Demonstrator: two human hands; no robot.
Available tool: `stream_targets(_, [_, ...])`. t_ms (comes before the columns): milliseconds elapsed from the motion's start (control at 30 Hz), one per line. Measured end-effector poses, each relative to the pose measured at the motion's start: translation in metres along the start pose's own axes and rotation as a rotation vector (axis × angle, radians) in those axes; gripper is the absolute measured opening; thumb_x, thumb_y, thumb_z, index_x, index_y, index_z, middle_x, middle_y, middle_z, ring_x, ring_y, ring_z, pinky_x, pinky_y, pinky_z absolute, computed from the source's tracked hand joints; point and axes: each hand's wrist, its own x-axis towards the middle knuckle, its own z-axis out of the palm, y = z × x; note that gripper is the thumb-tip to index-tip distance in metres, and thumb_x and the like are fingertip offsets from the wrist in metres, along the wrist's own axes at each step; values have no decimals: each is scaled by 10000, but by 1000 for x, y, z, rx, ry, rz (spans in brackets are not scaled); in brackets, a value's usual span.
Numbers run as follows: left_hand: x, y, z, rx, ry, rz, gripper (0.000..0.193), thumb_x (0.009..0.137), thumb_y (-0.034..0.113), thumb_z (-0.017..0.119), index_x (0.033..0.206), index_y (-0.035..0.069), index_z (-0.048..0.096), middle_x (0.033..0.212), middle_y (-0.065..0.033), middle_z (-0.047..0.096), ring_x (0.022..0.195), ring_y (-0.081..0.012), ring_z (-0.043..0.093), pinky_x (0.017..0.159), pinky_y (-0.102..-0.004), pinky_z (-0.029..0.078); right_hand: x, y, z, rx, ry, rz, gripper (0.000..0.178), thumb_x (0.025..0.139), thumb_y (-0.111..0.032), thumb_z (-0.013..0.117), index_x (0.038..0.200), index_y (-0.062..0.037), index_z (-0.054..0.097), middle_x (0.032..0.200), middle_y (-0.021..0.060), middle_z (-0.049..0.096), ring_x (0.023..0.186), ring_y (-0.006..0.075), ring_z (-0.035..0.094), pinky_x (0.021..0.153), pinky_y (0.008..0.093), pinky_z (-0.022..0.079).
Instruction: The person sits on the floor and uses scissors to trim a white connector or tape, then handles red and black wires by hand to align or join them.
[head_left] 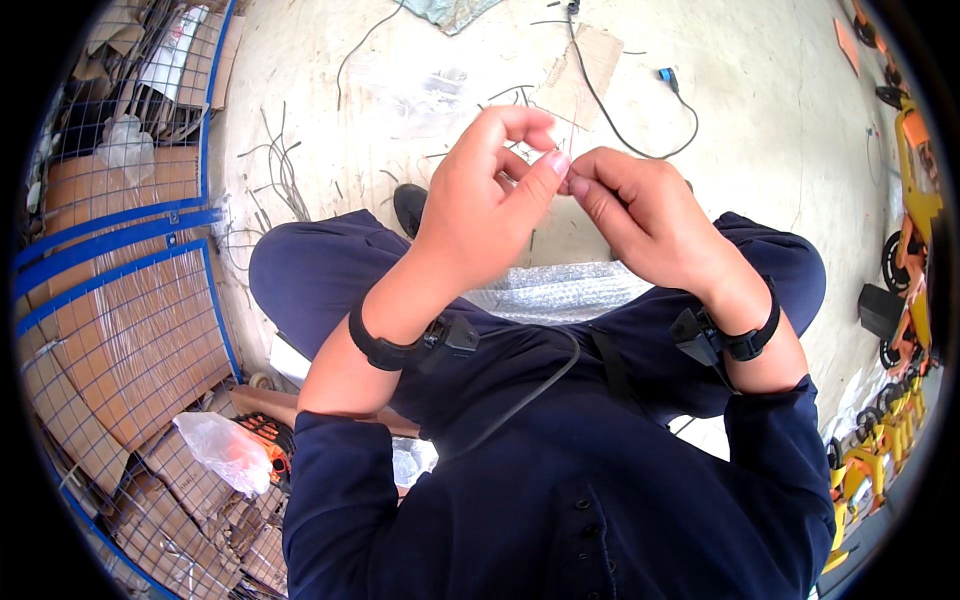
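Thin wire piece (562,160), barely visible, pinched between both hands above the lap. Left hand (480,200) grip narrow: thumb and forefinger closed on the wire. Right hand (640,215) grip narrow too, fingertips meeting the left's on the same wire. Black wrist straps on both arms. Bubble wrap (560,290) lies on the lap under the hands. Floor (760,110) beyond has loose wire scraps, black cable (620,125), cardboard. Blue wire cages (130,300) with cardboard at left edge; orange parts (915,200) at right edge.

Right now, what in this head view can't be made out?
- What the left hand and right hand pinch together: too small, covered by fingertips.
- Bubble wrap on the lap: partly hidden by forearms.
- Orange frames: cut off by the right rim.
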Motion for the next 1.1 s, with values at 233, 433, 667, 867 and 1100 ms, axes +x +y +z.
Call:
stream_targets(233, [5,3,-14,-254,-218,41,215,948,94,571,1146,17,605,960,-45,632,744,-70,585,600,-189,448,-4,3,-7,728,-256,124,134,968,-139,523,954,-38,609,682,-65,472,604,34,378,540,206,323])
stream_targets(433, [3,-5,-20,-109,-153,56,126,913,162,646,901,37,652,676,49,587,568,-20,460,527,-184,375,-5,3,-4,319,-43,-91,115,957,-117,533,946,-33,611,714,-37,505,624,42,422,553,220,355])
stream_targets(667, [1,-3,-16,-225,-138,-110,132,912,158,647,863,36,639,667,57,546,548,-6,398,499,-188,329,-5,-1,-7,207,-42,-70,112,932,-103,567,962,-14,628,762,12,597,690,48,506,601,239,422])
stream_targets(867, [5,11,-8,208,243,374,72,826,70,688,878,35,653,785,-22,620,515,-91,499,482,-221,418,-3,5,0,489,92,-40,137,943,-110,544,966,-14,639,820,-7,620,716,49,504,650,208,421])
stream_targets(1100, [4,5,-6,441,119,615,136,772,8,681,906,18,662,799,-76,635,593,-191,618,493,-266,485,-3,6,3,355,114,-68,110,930,-84,555,945,-9,634,753,4,611,648,63,507,594,220,428])
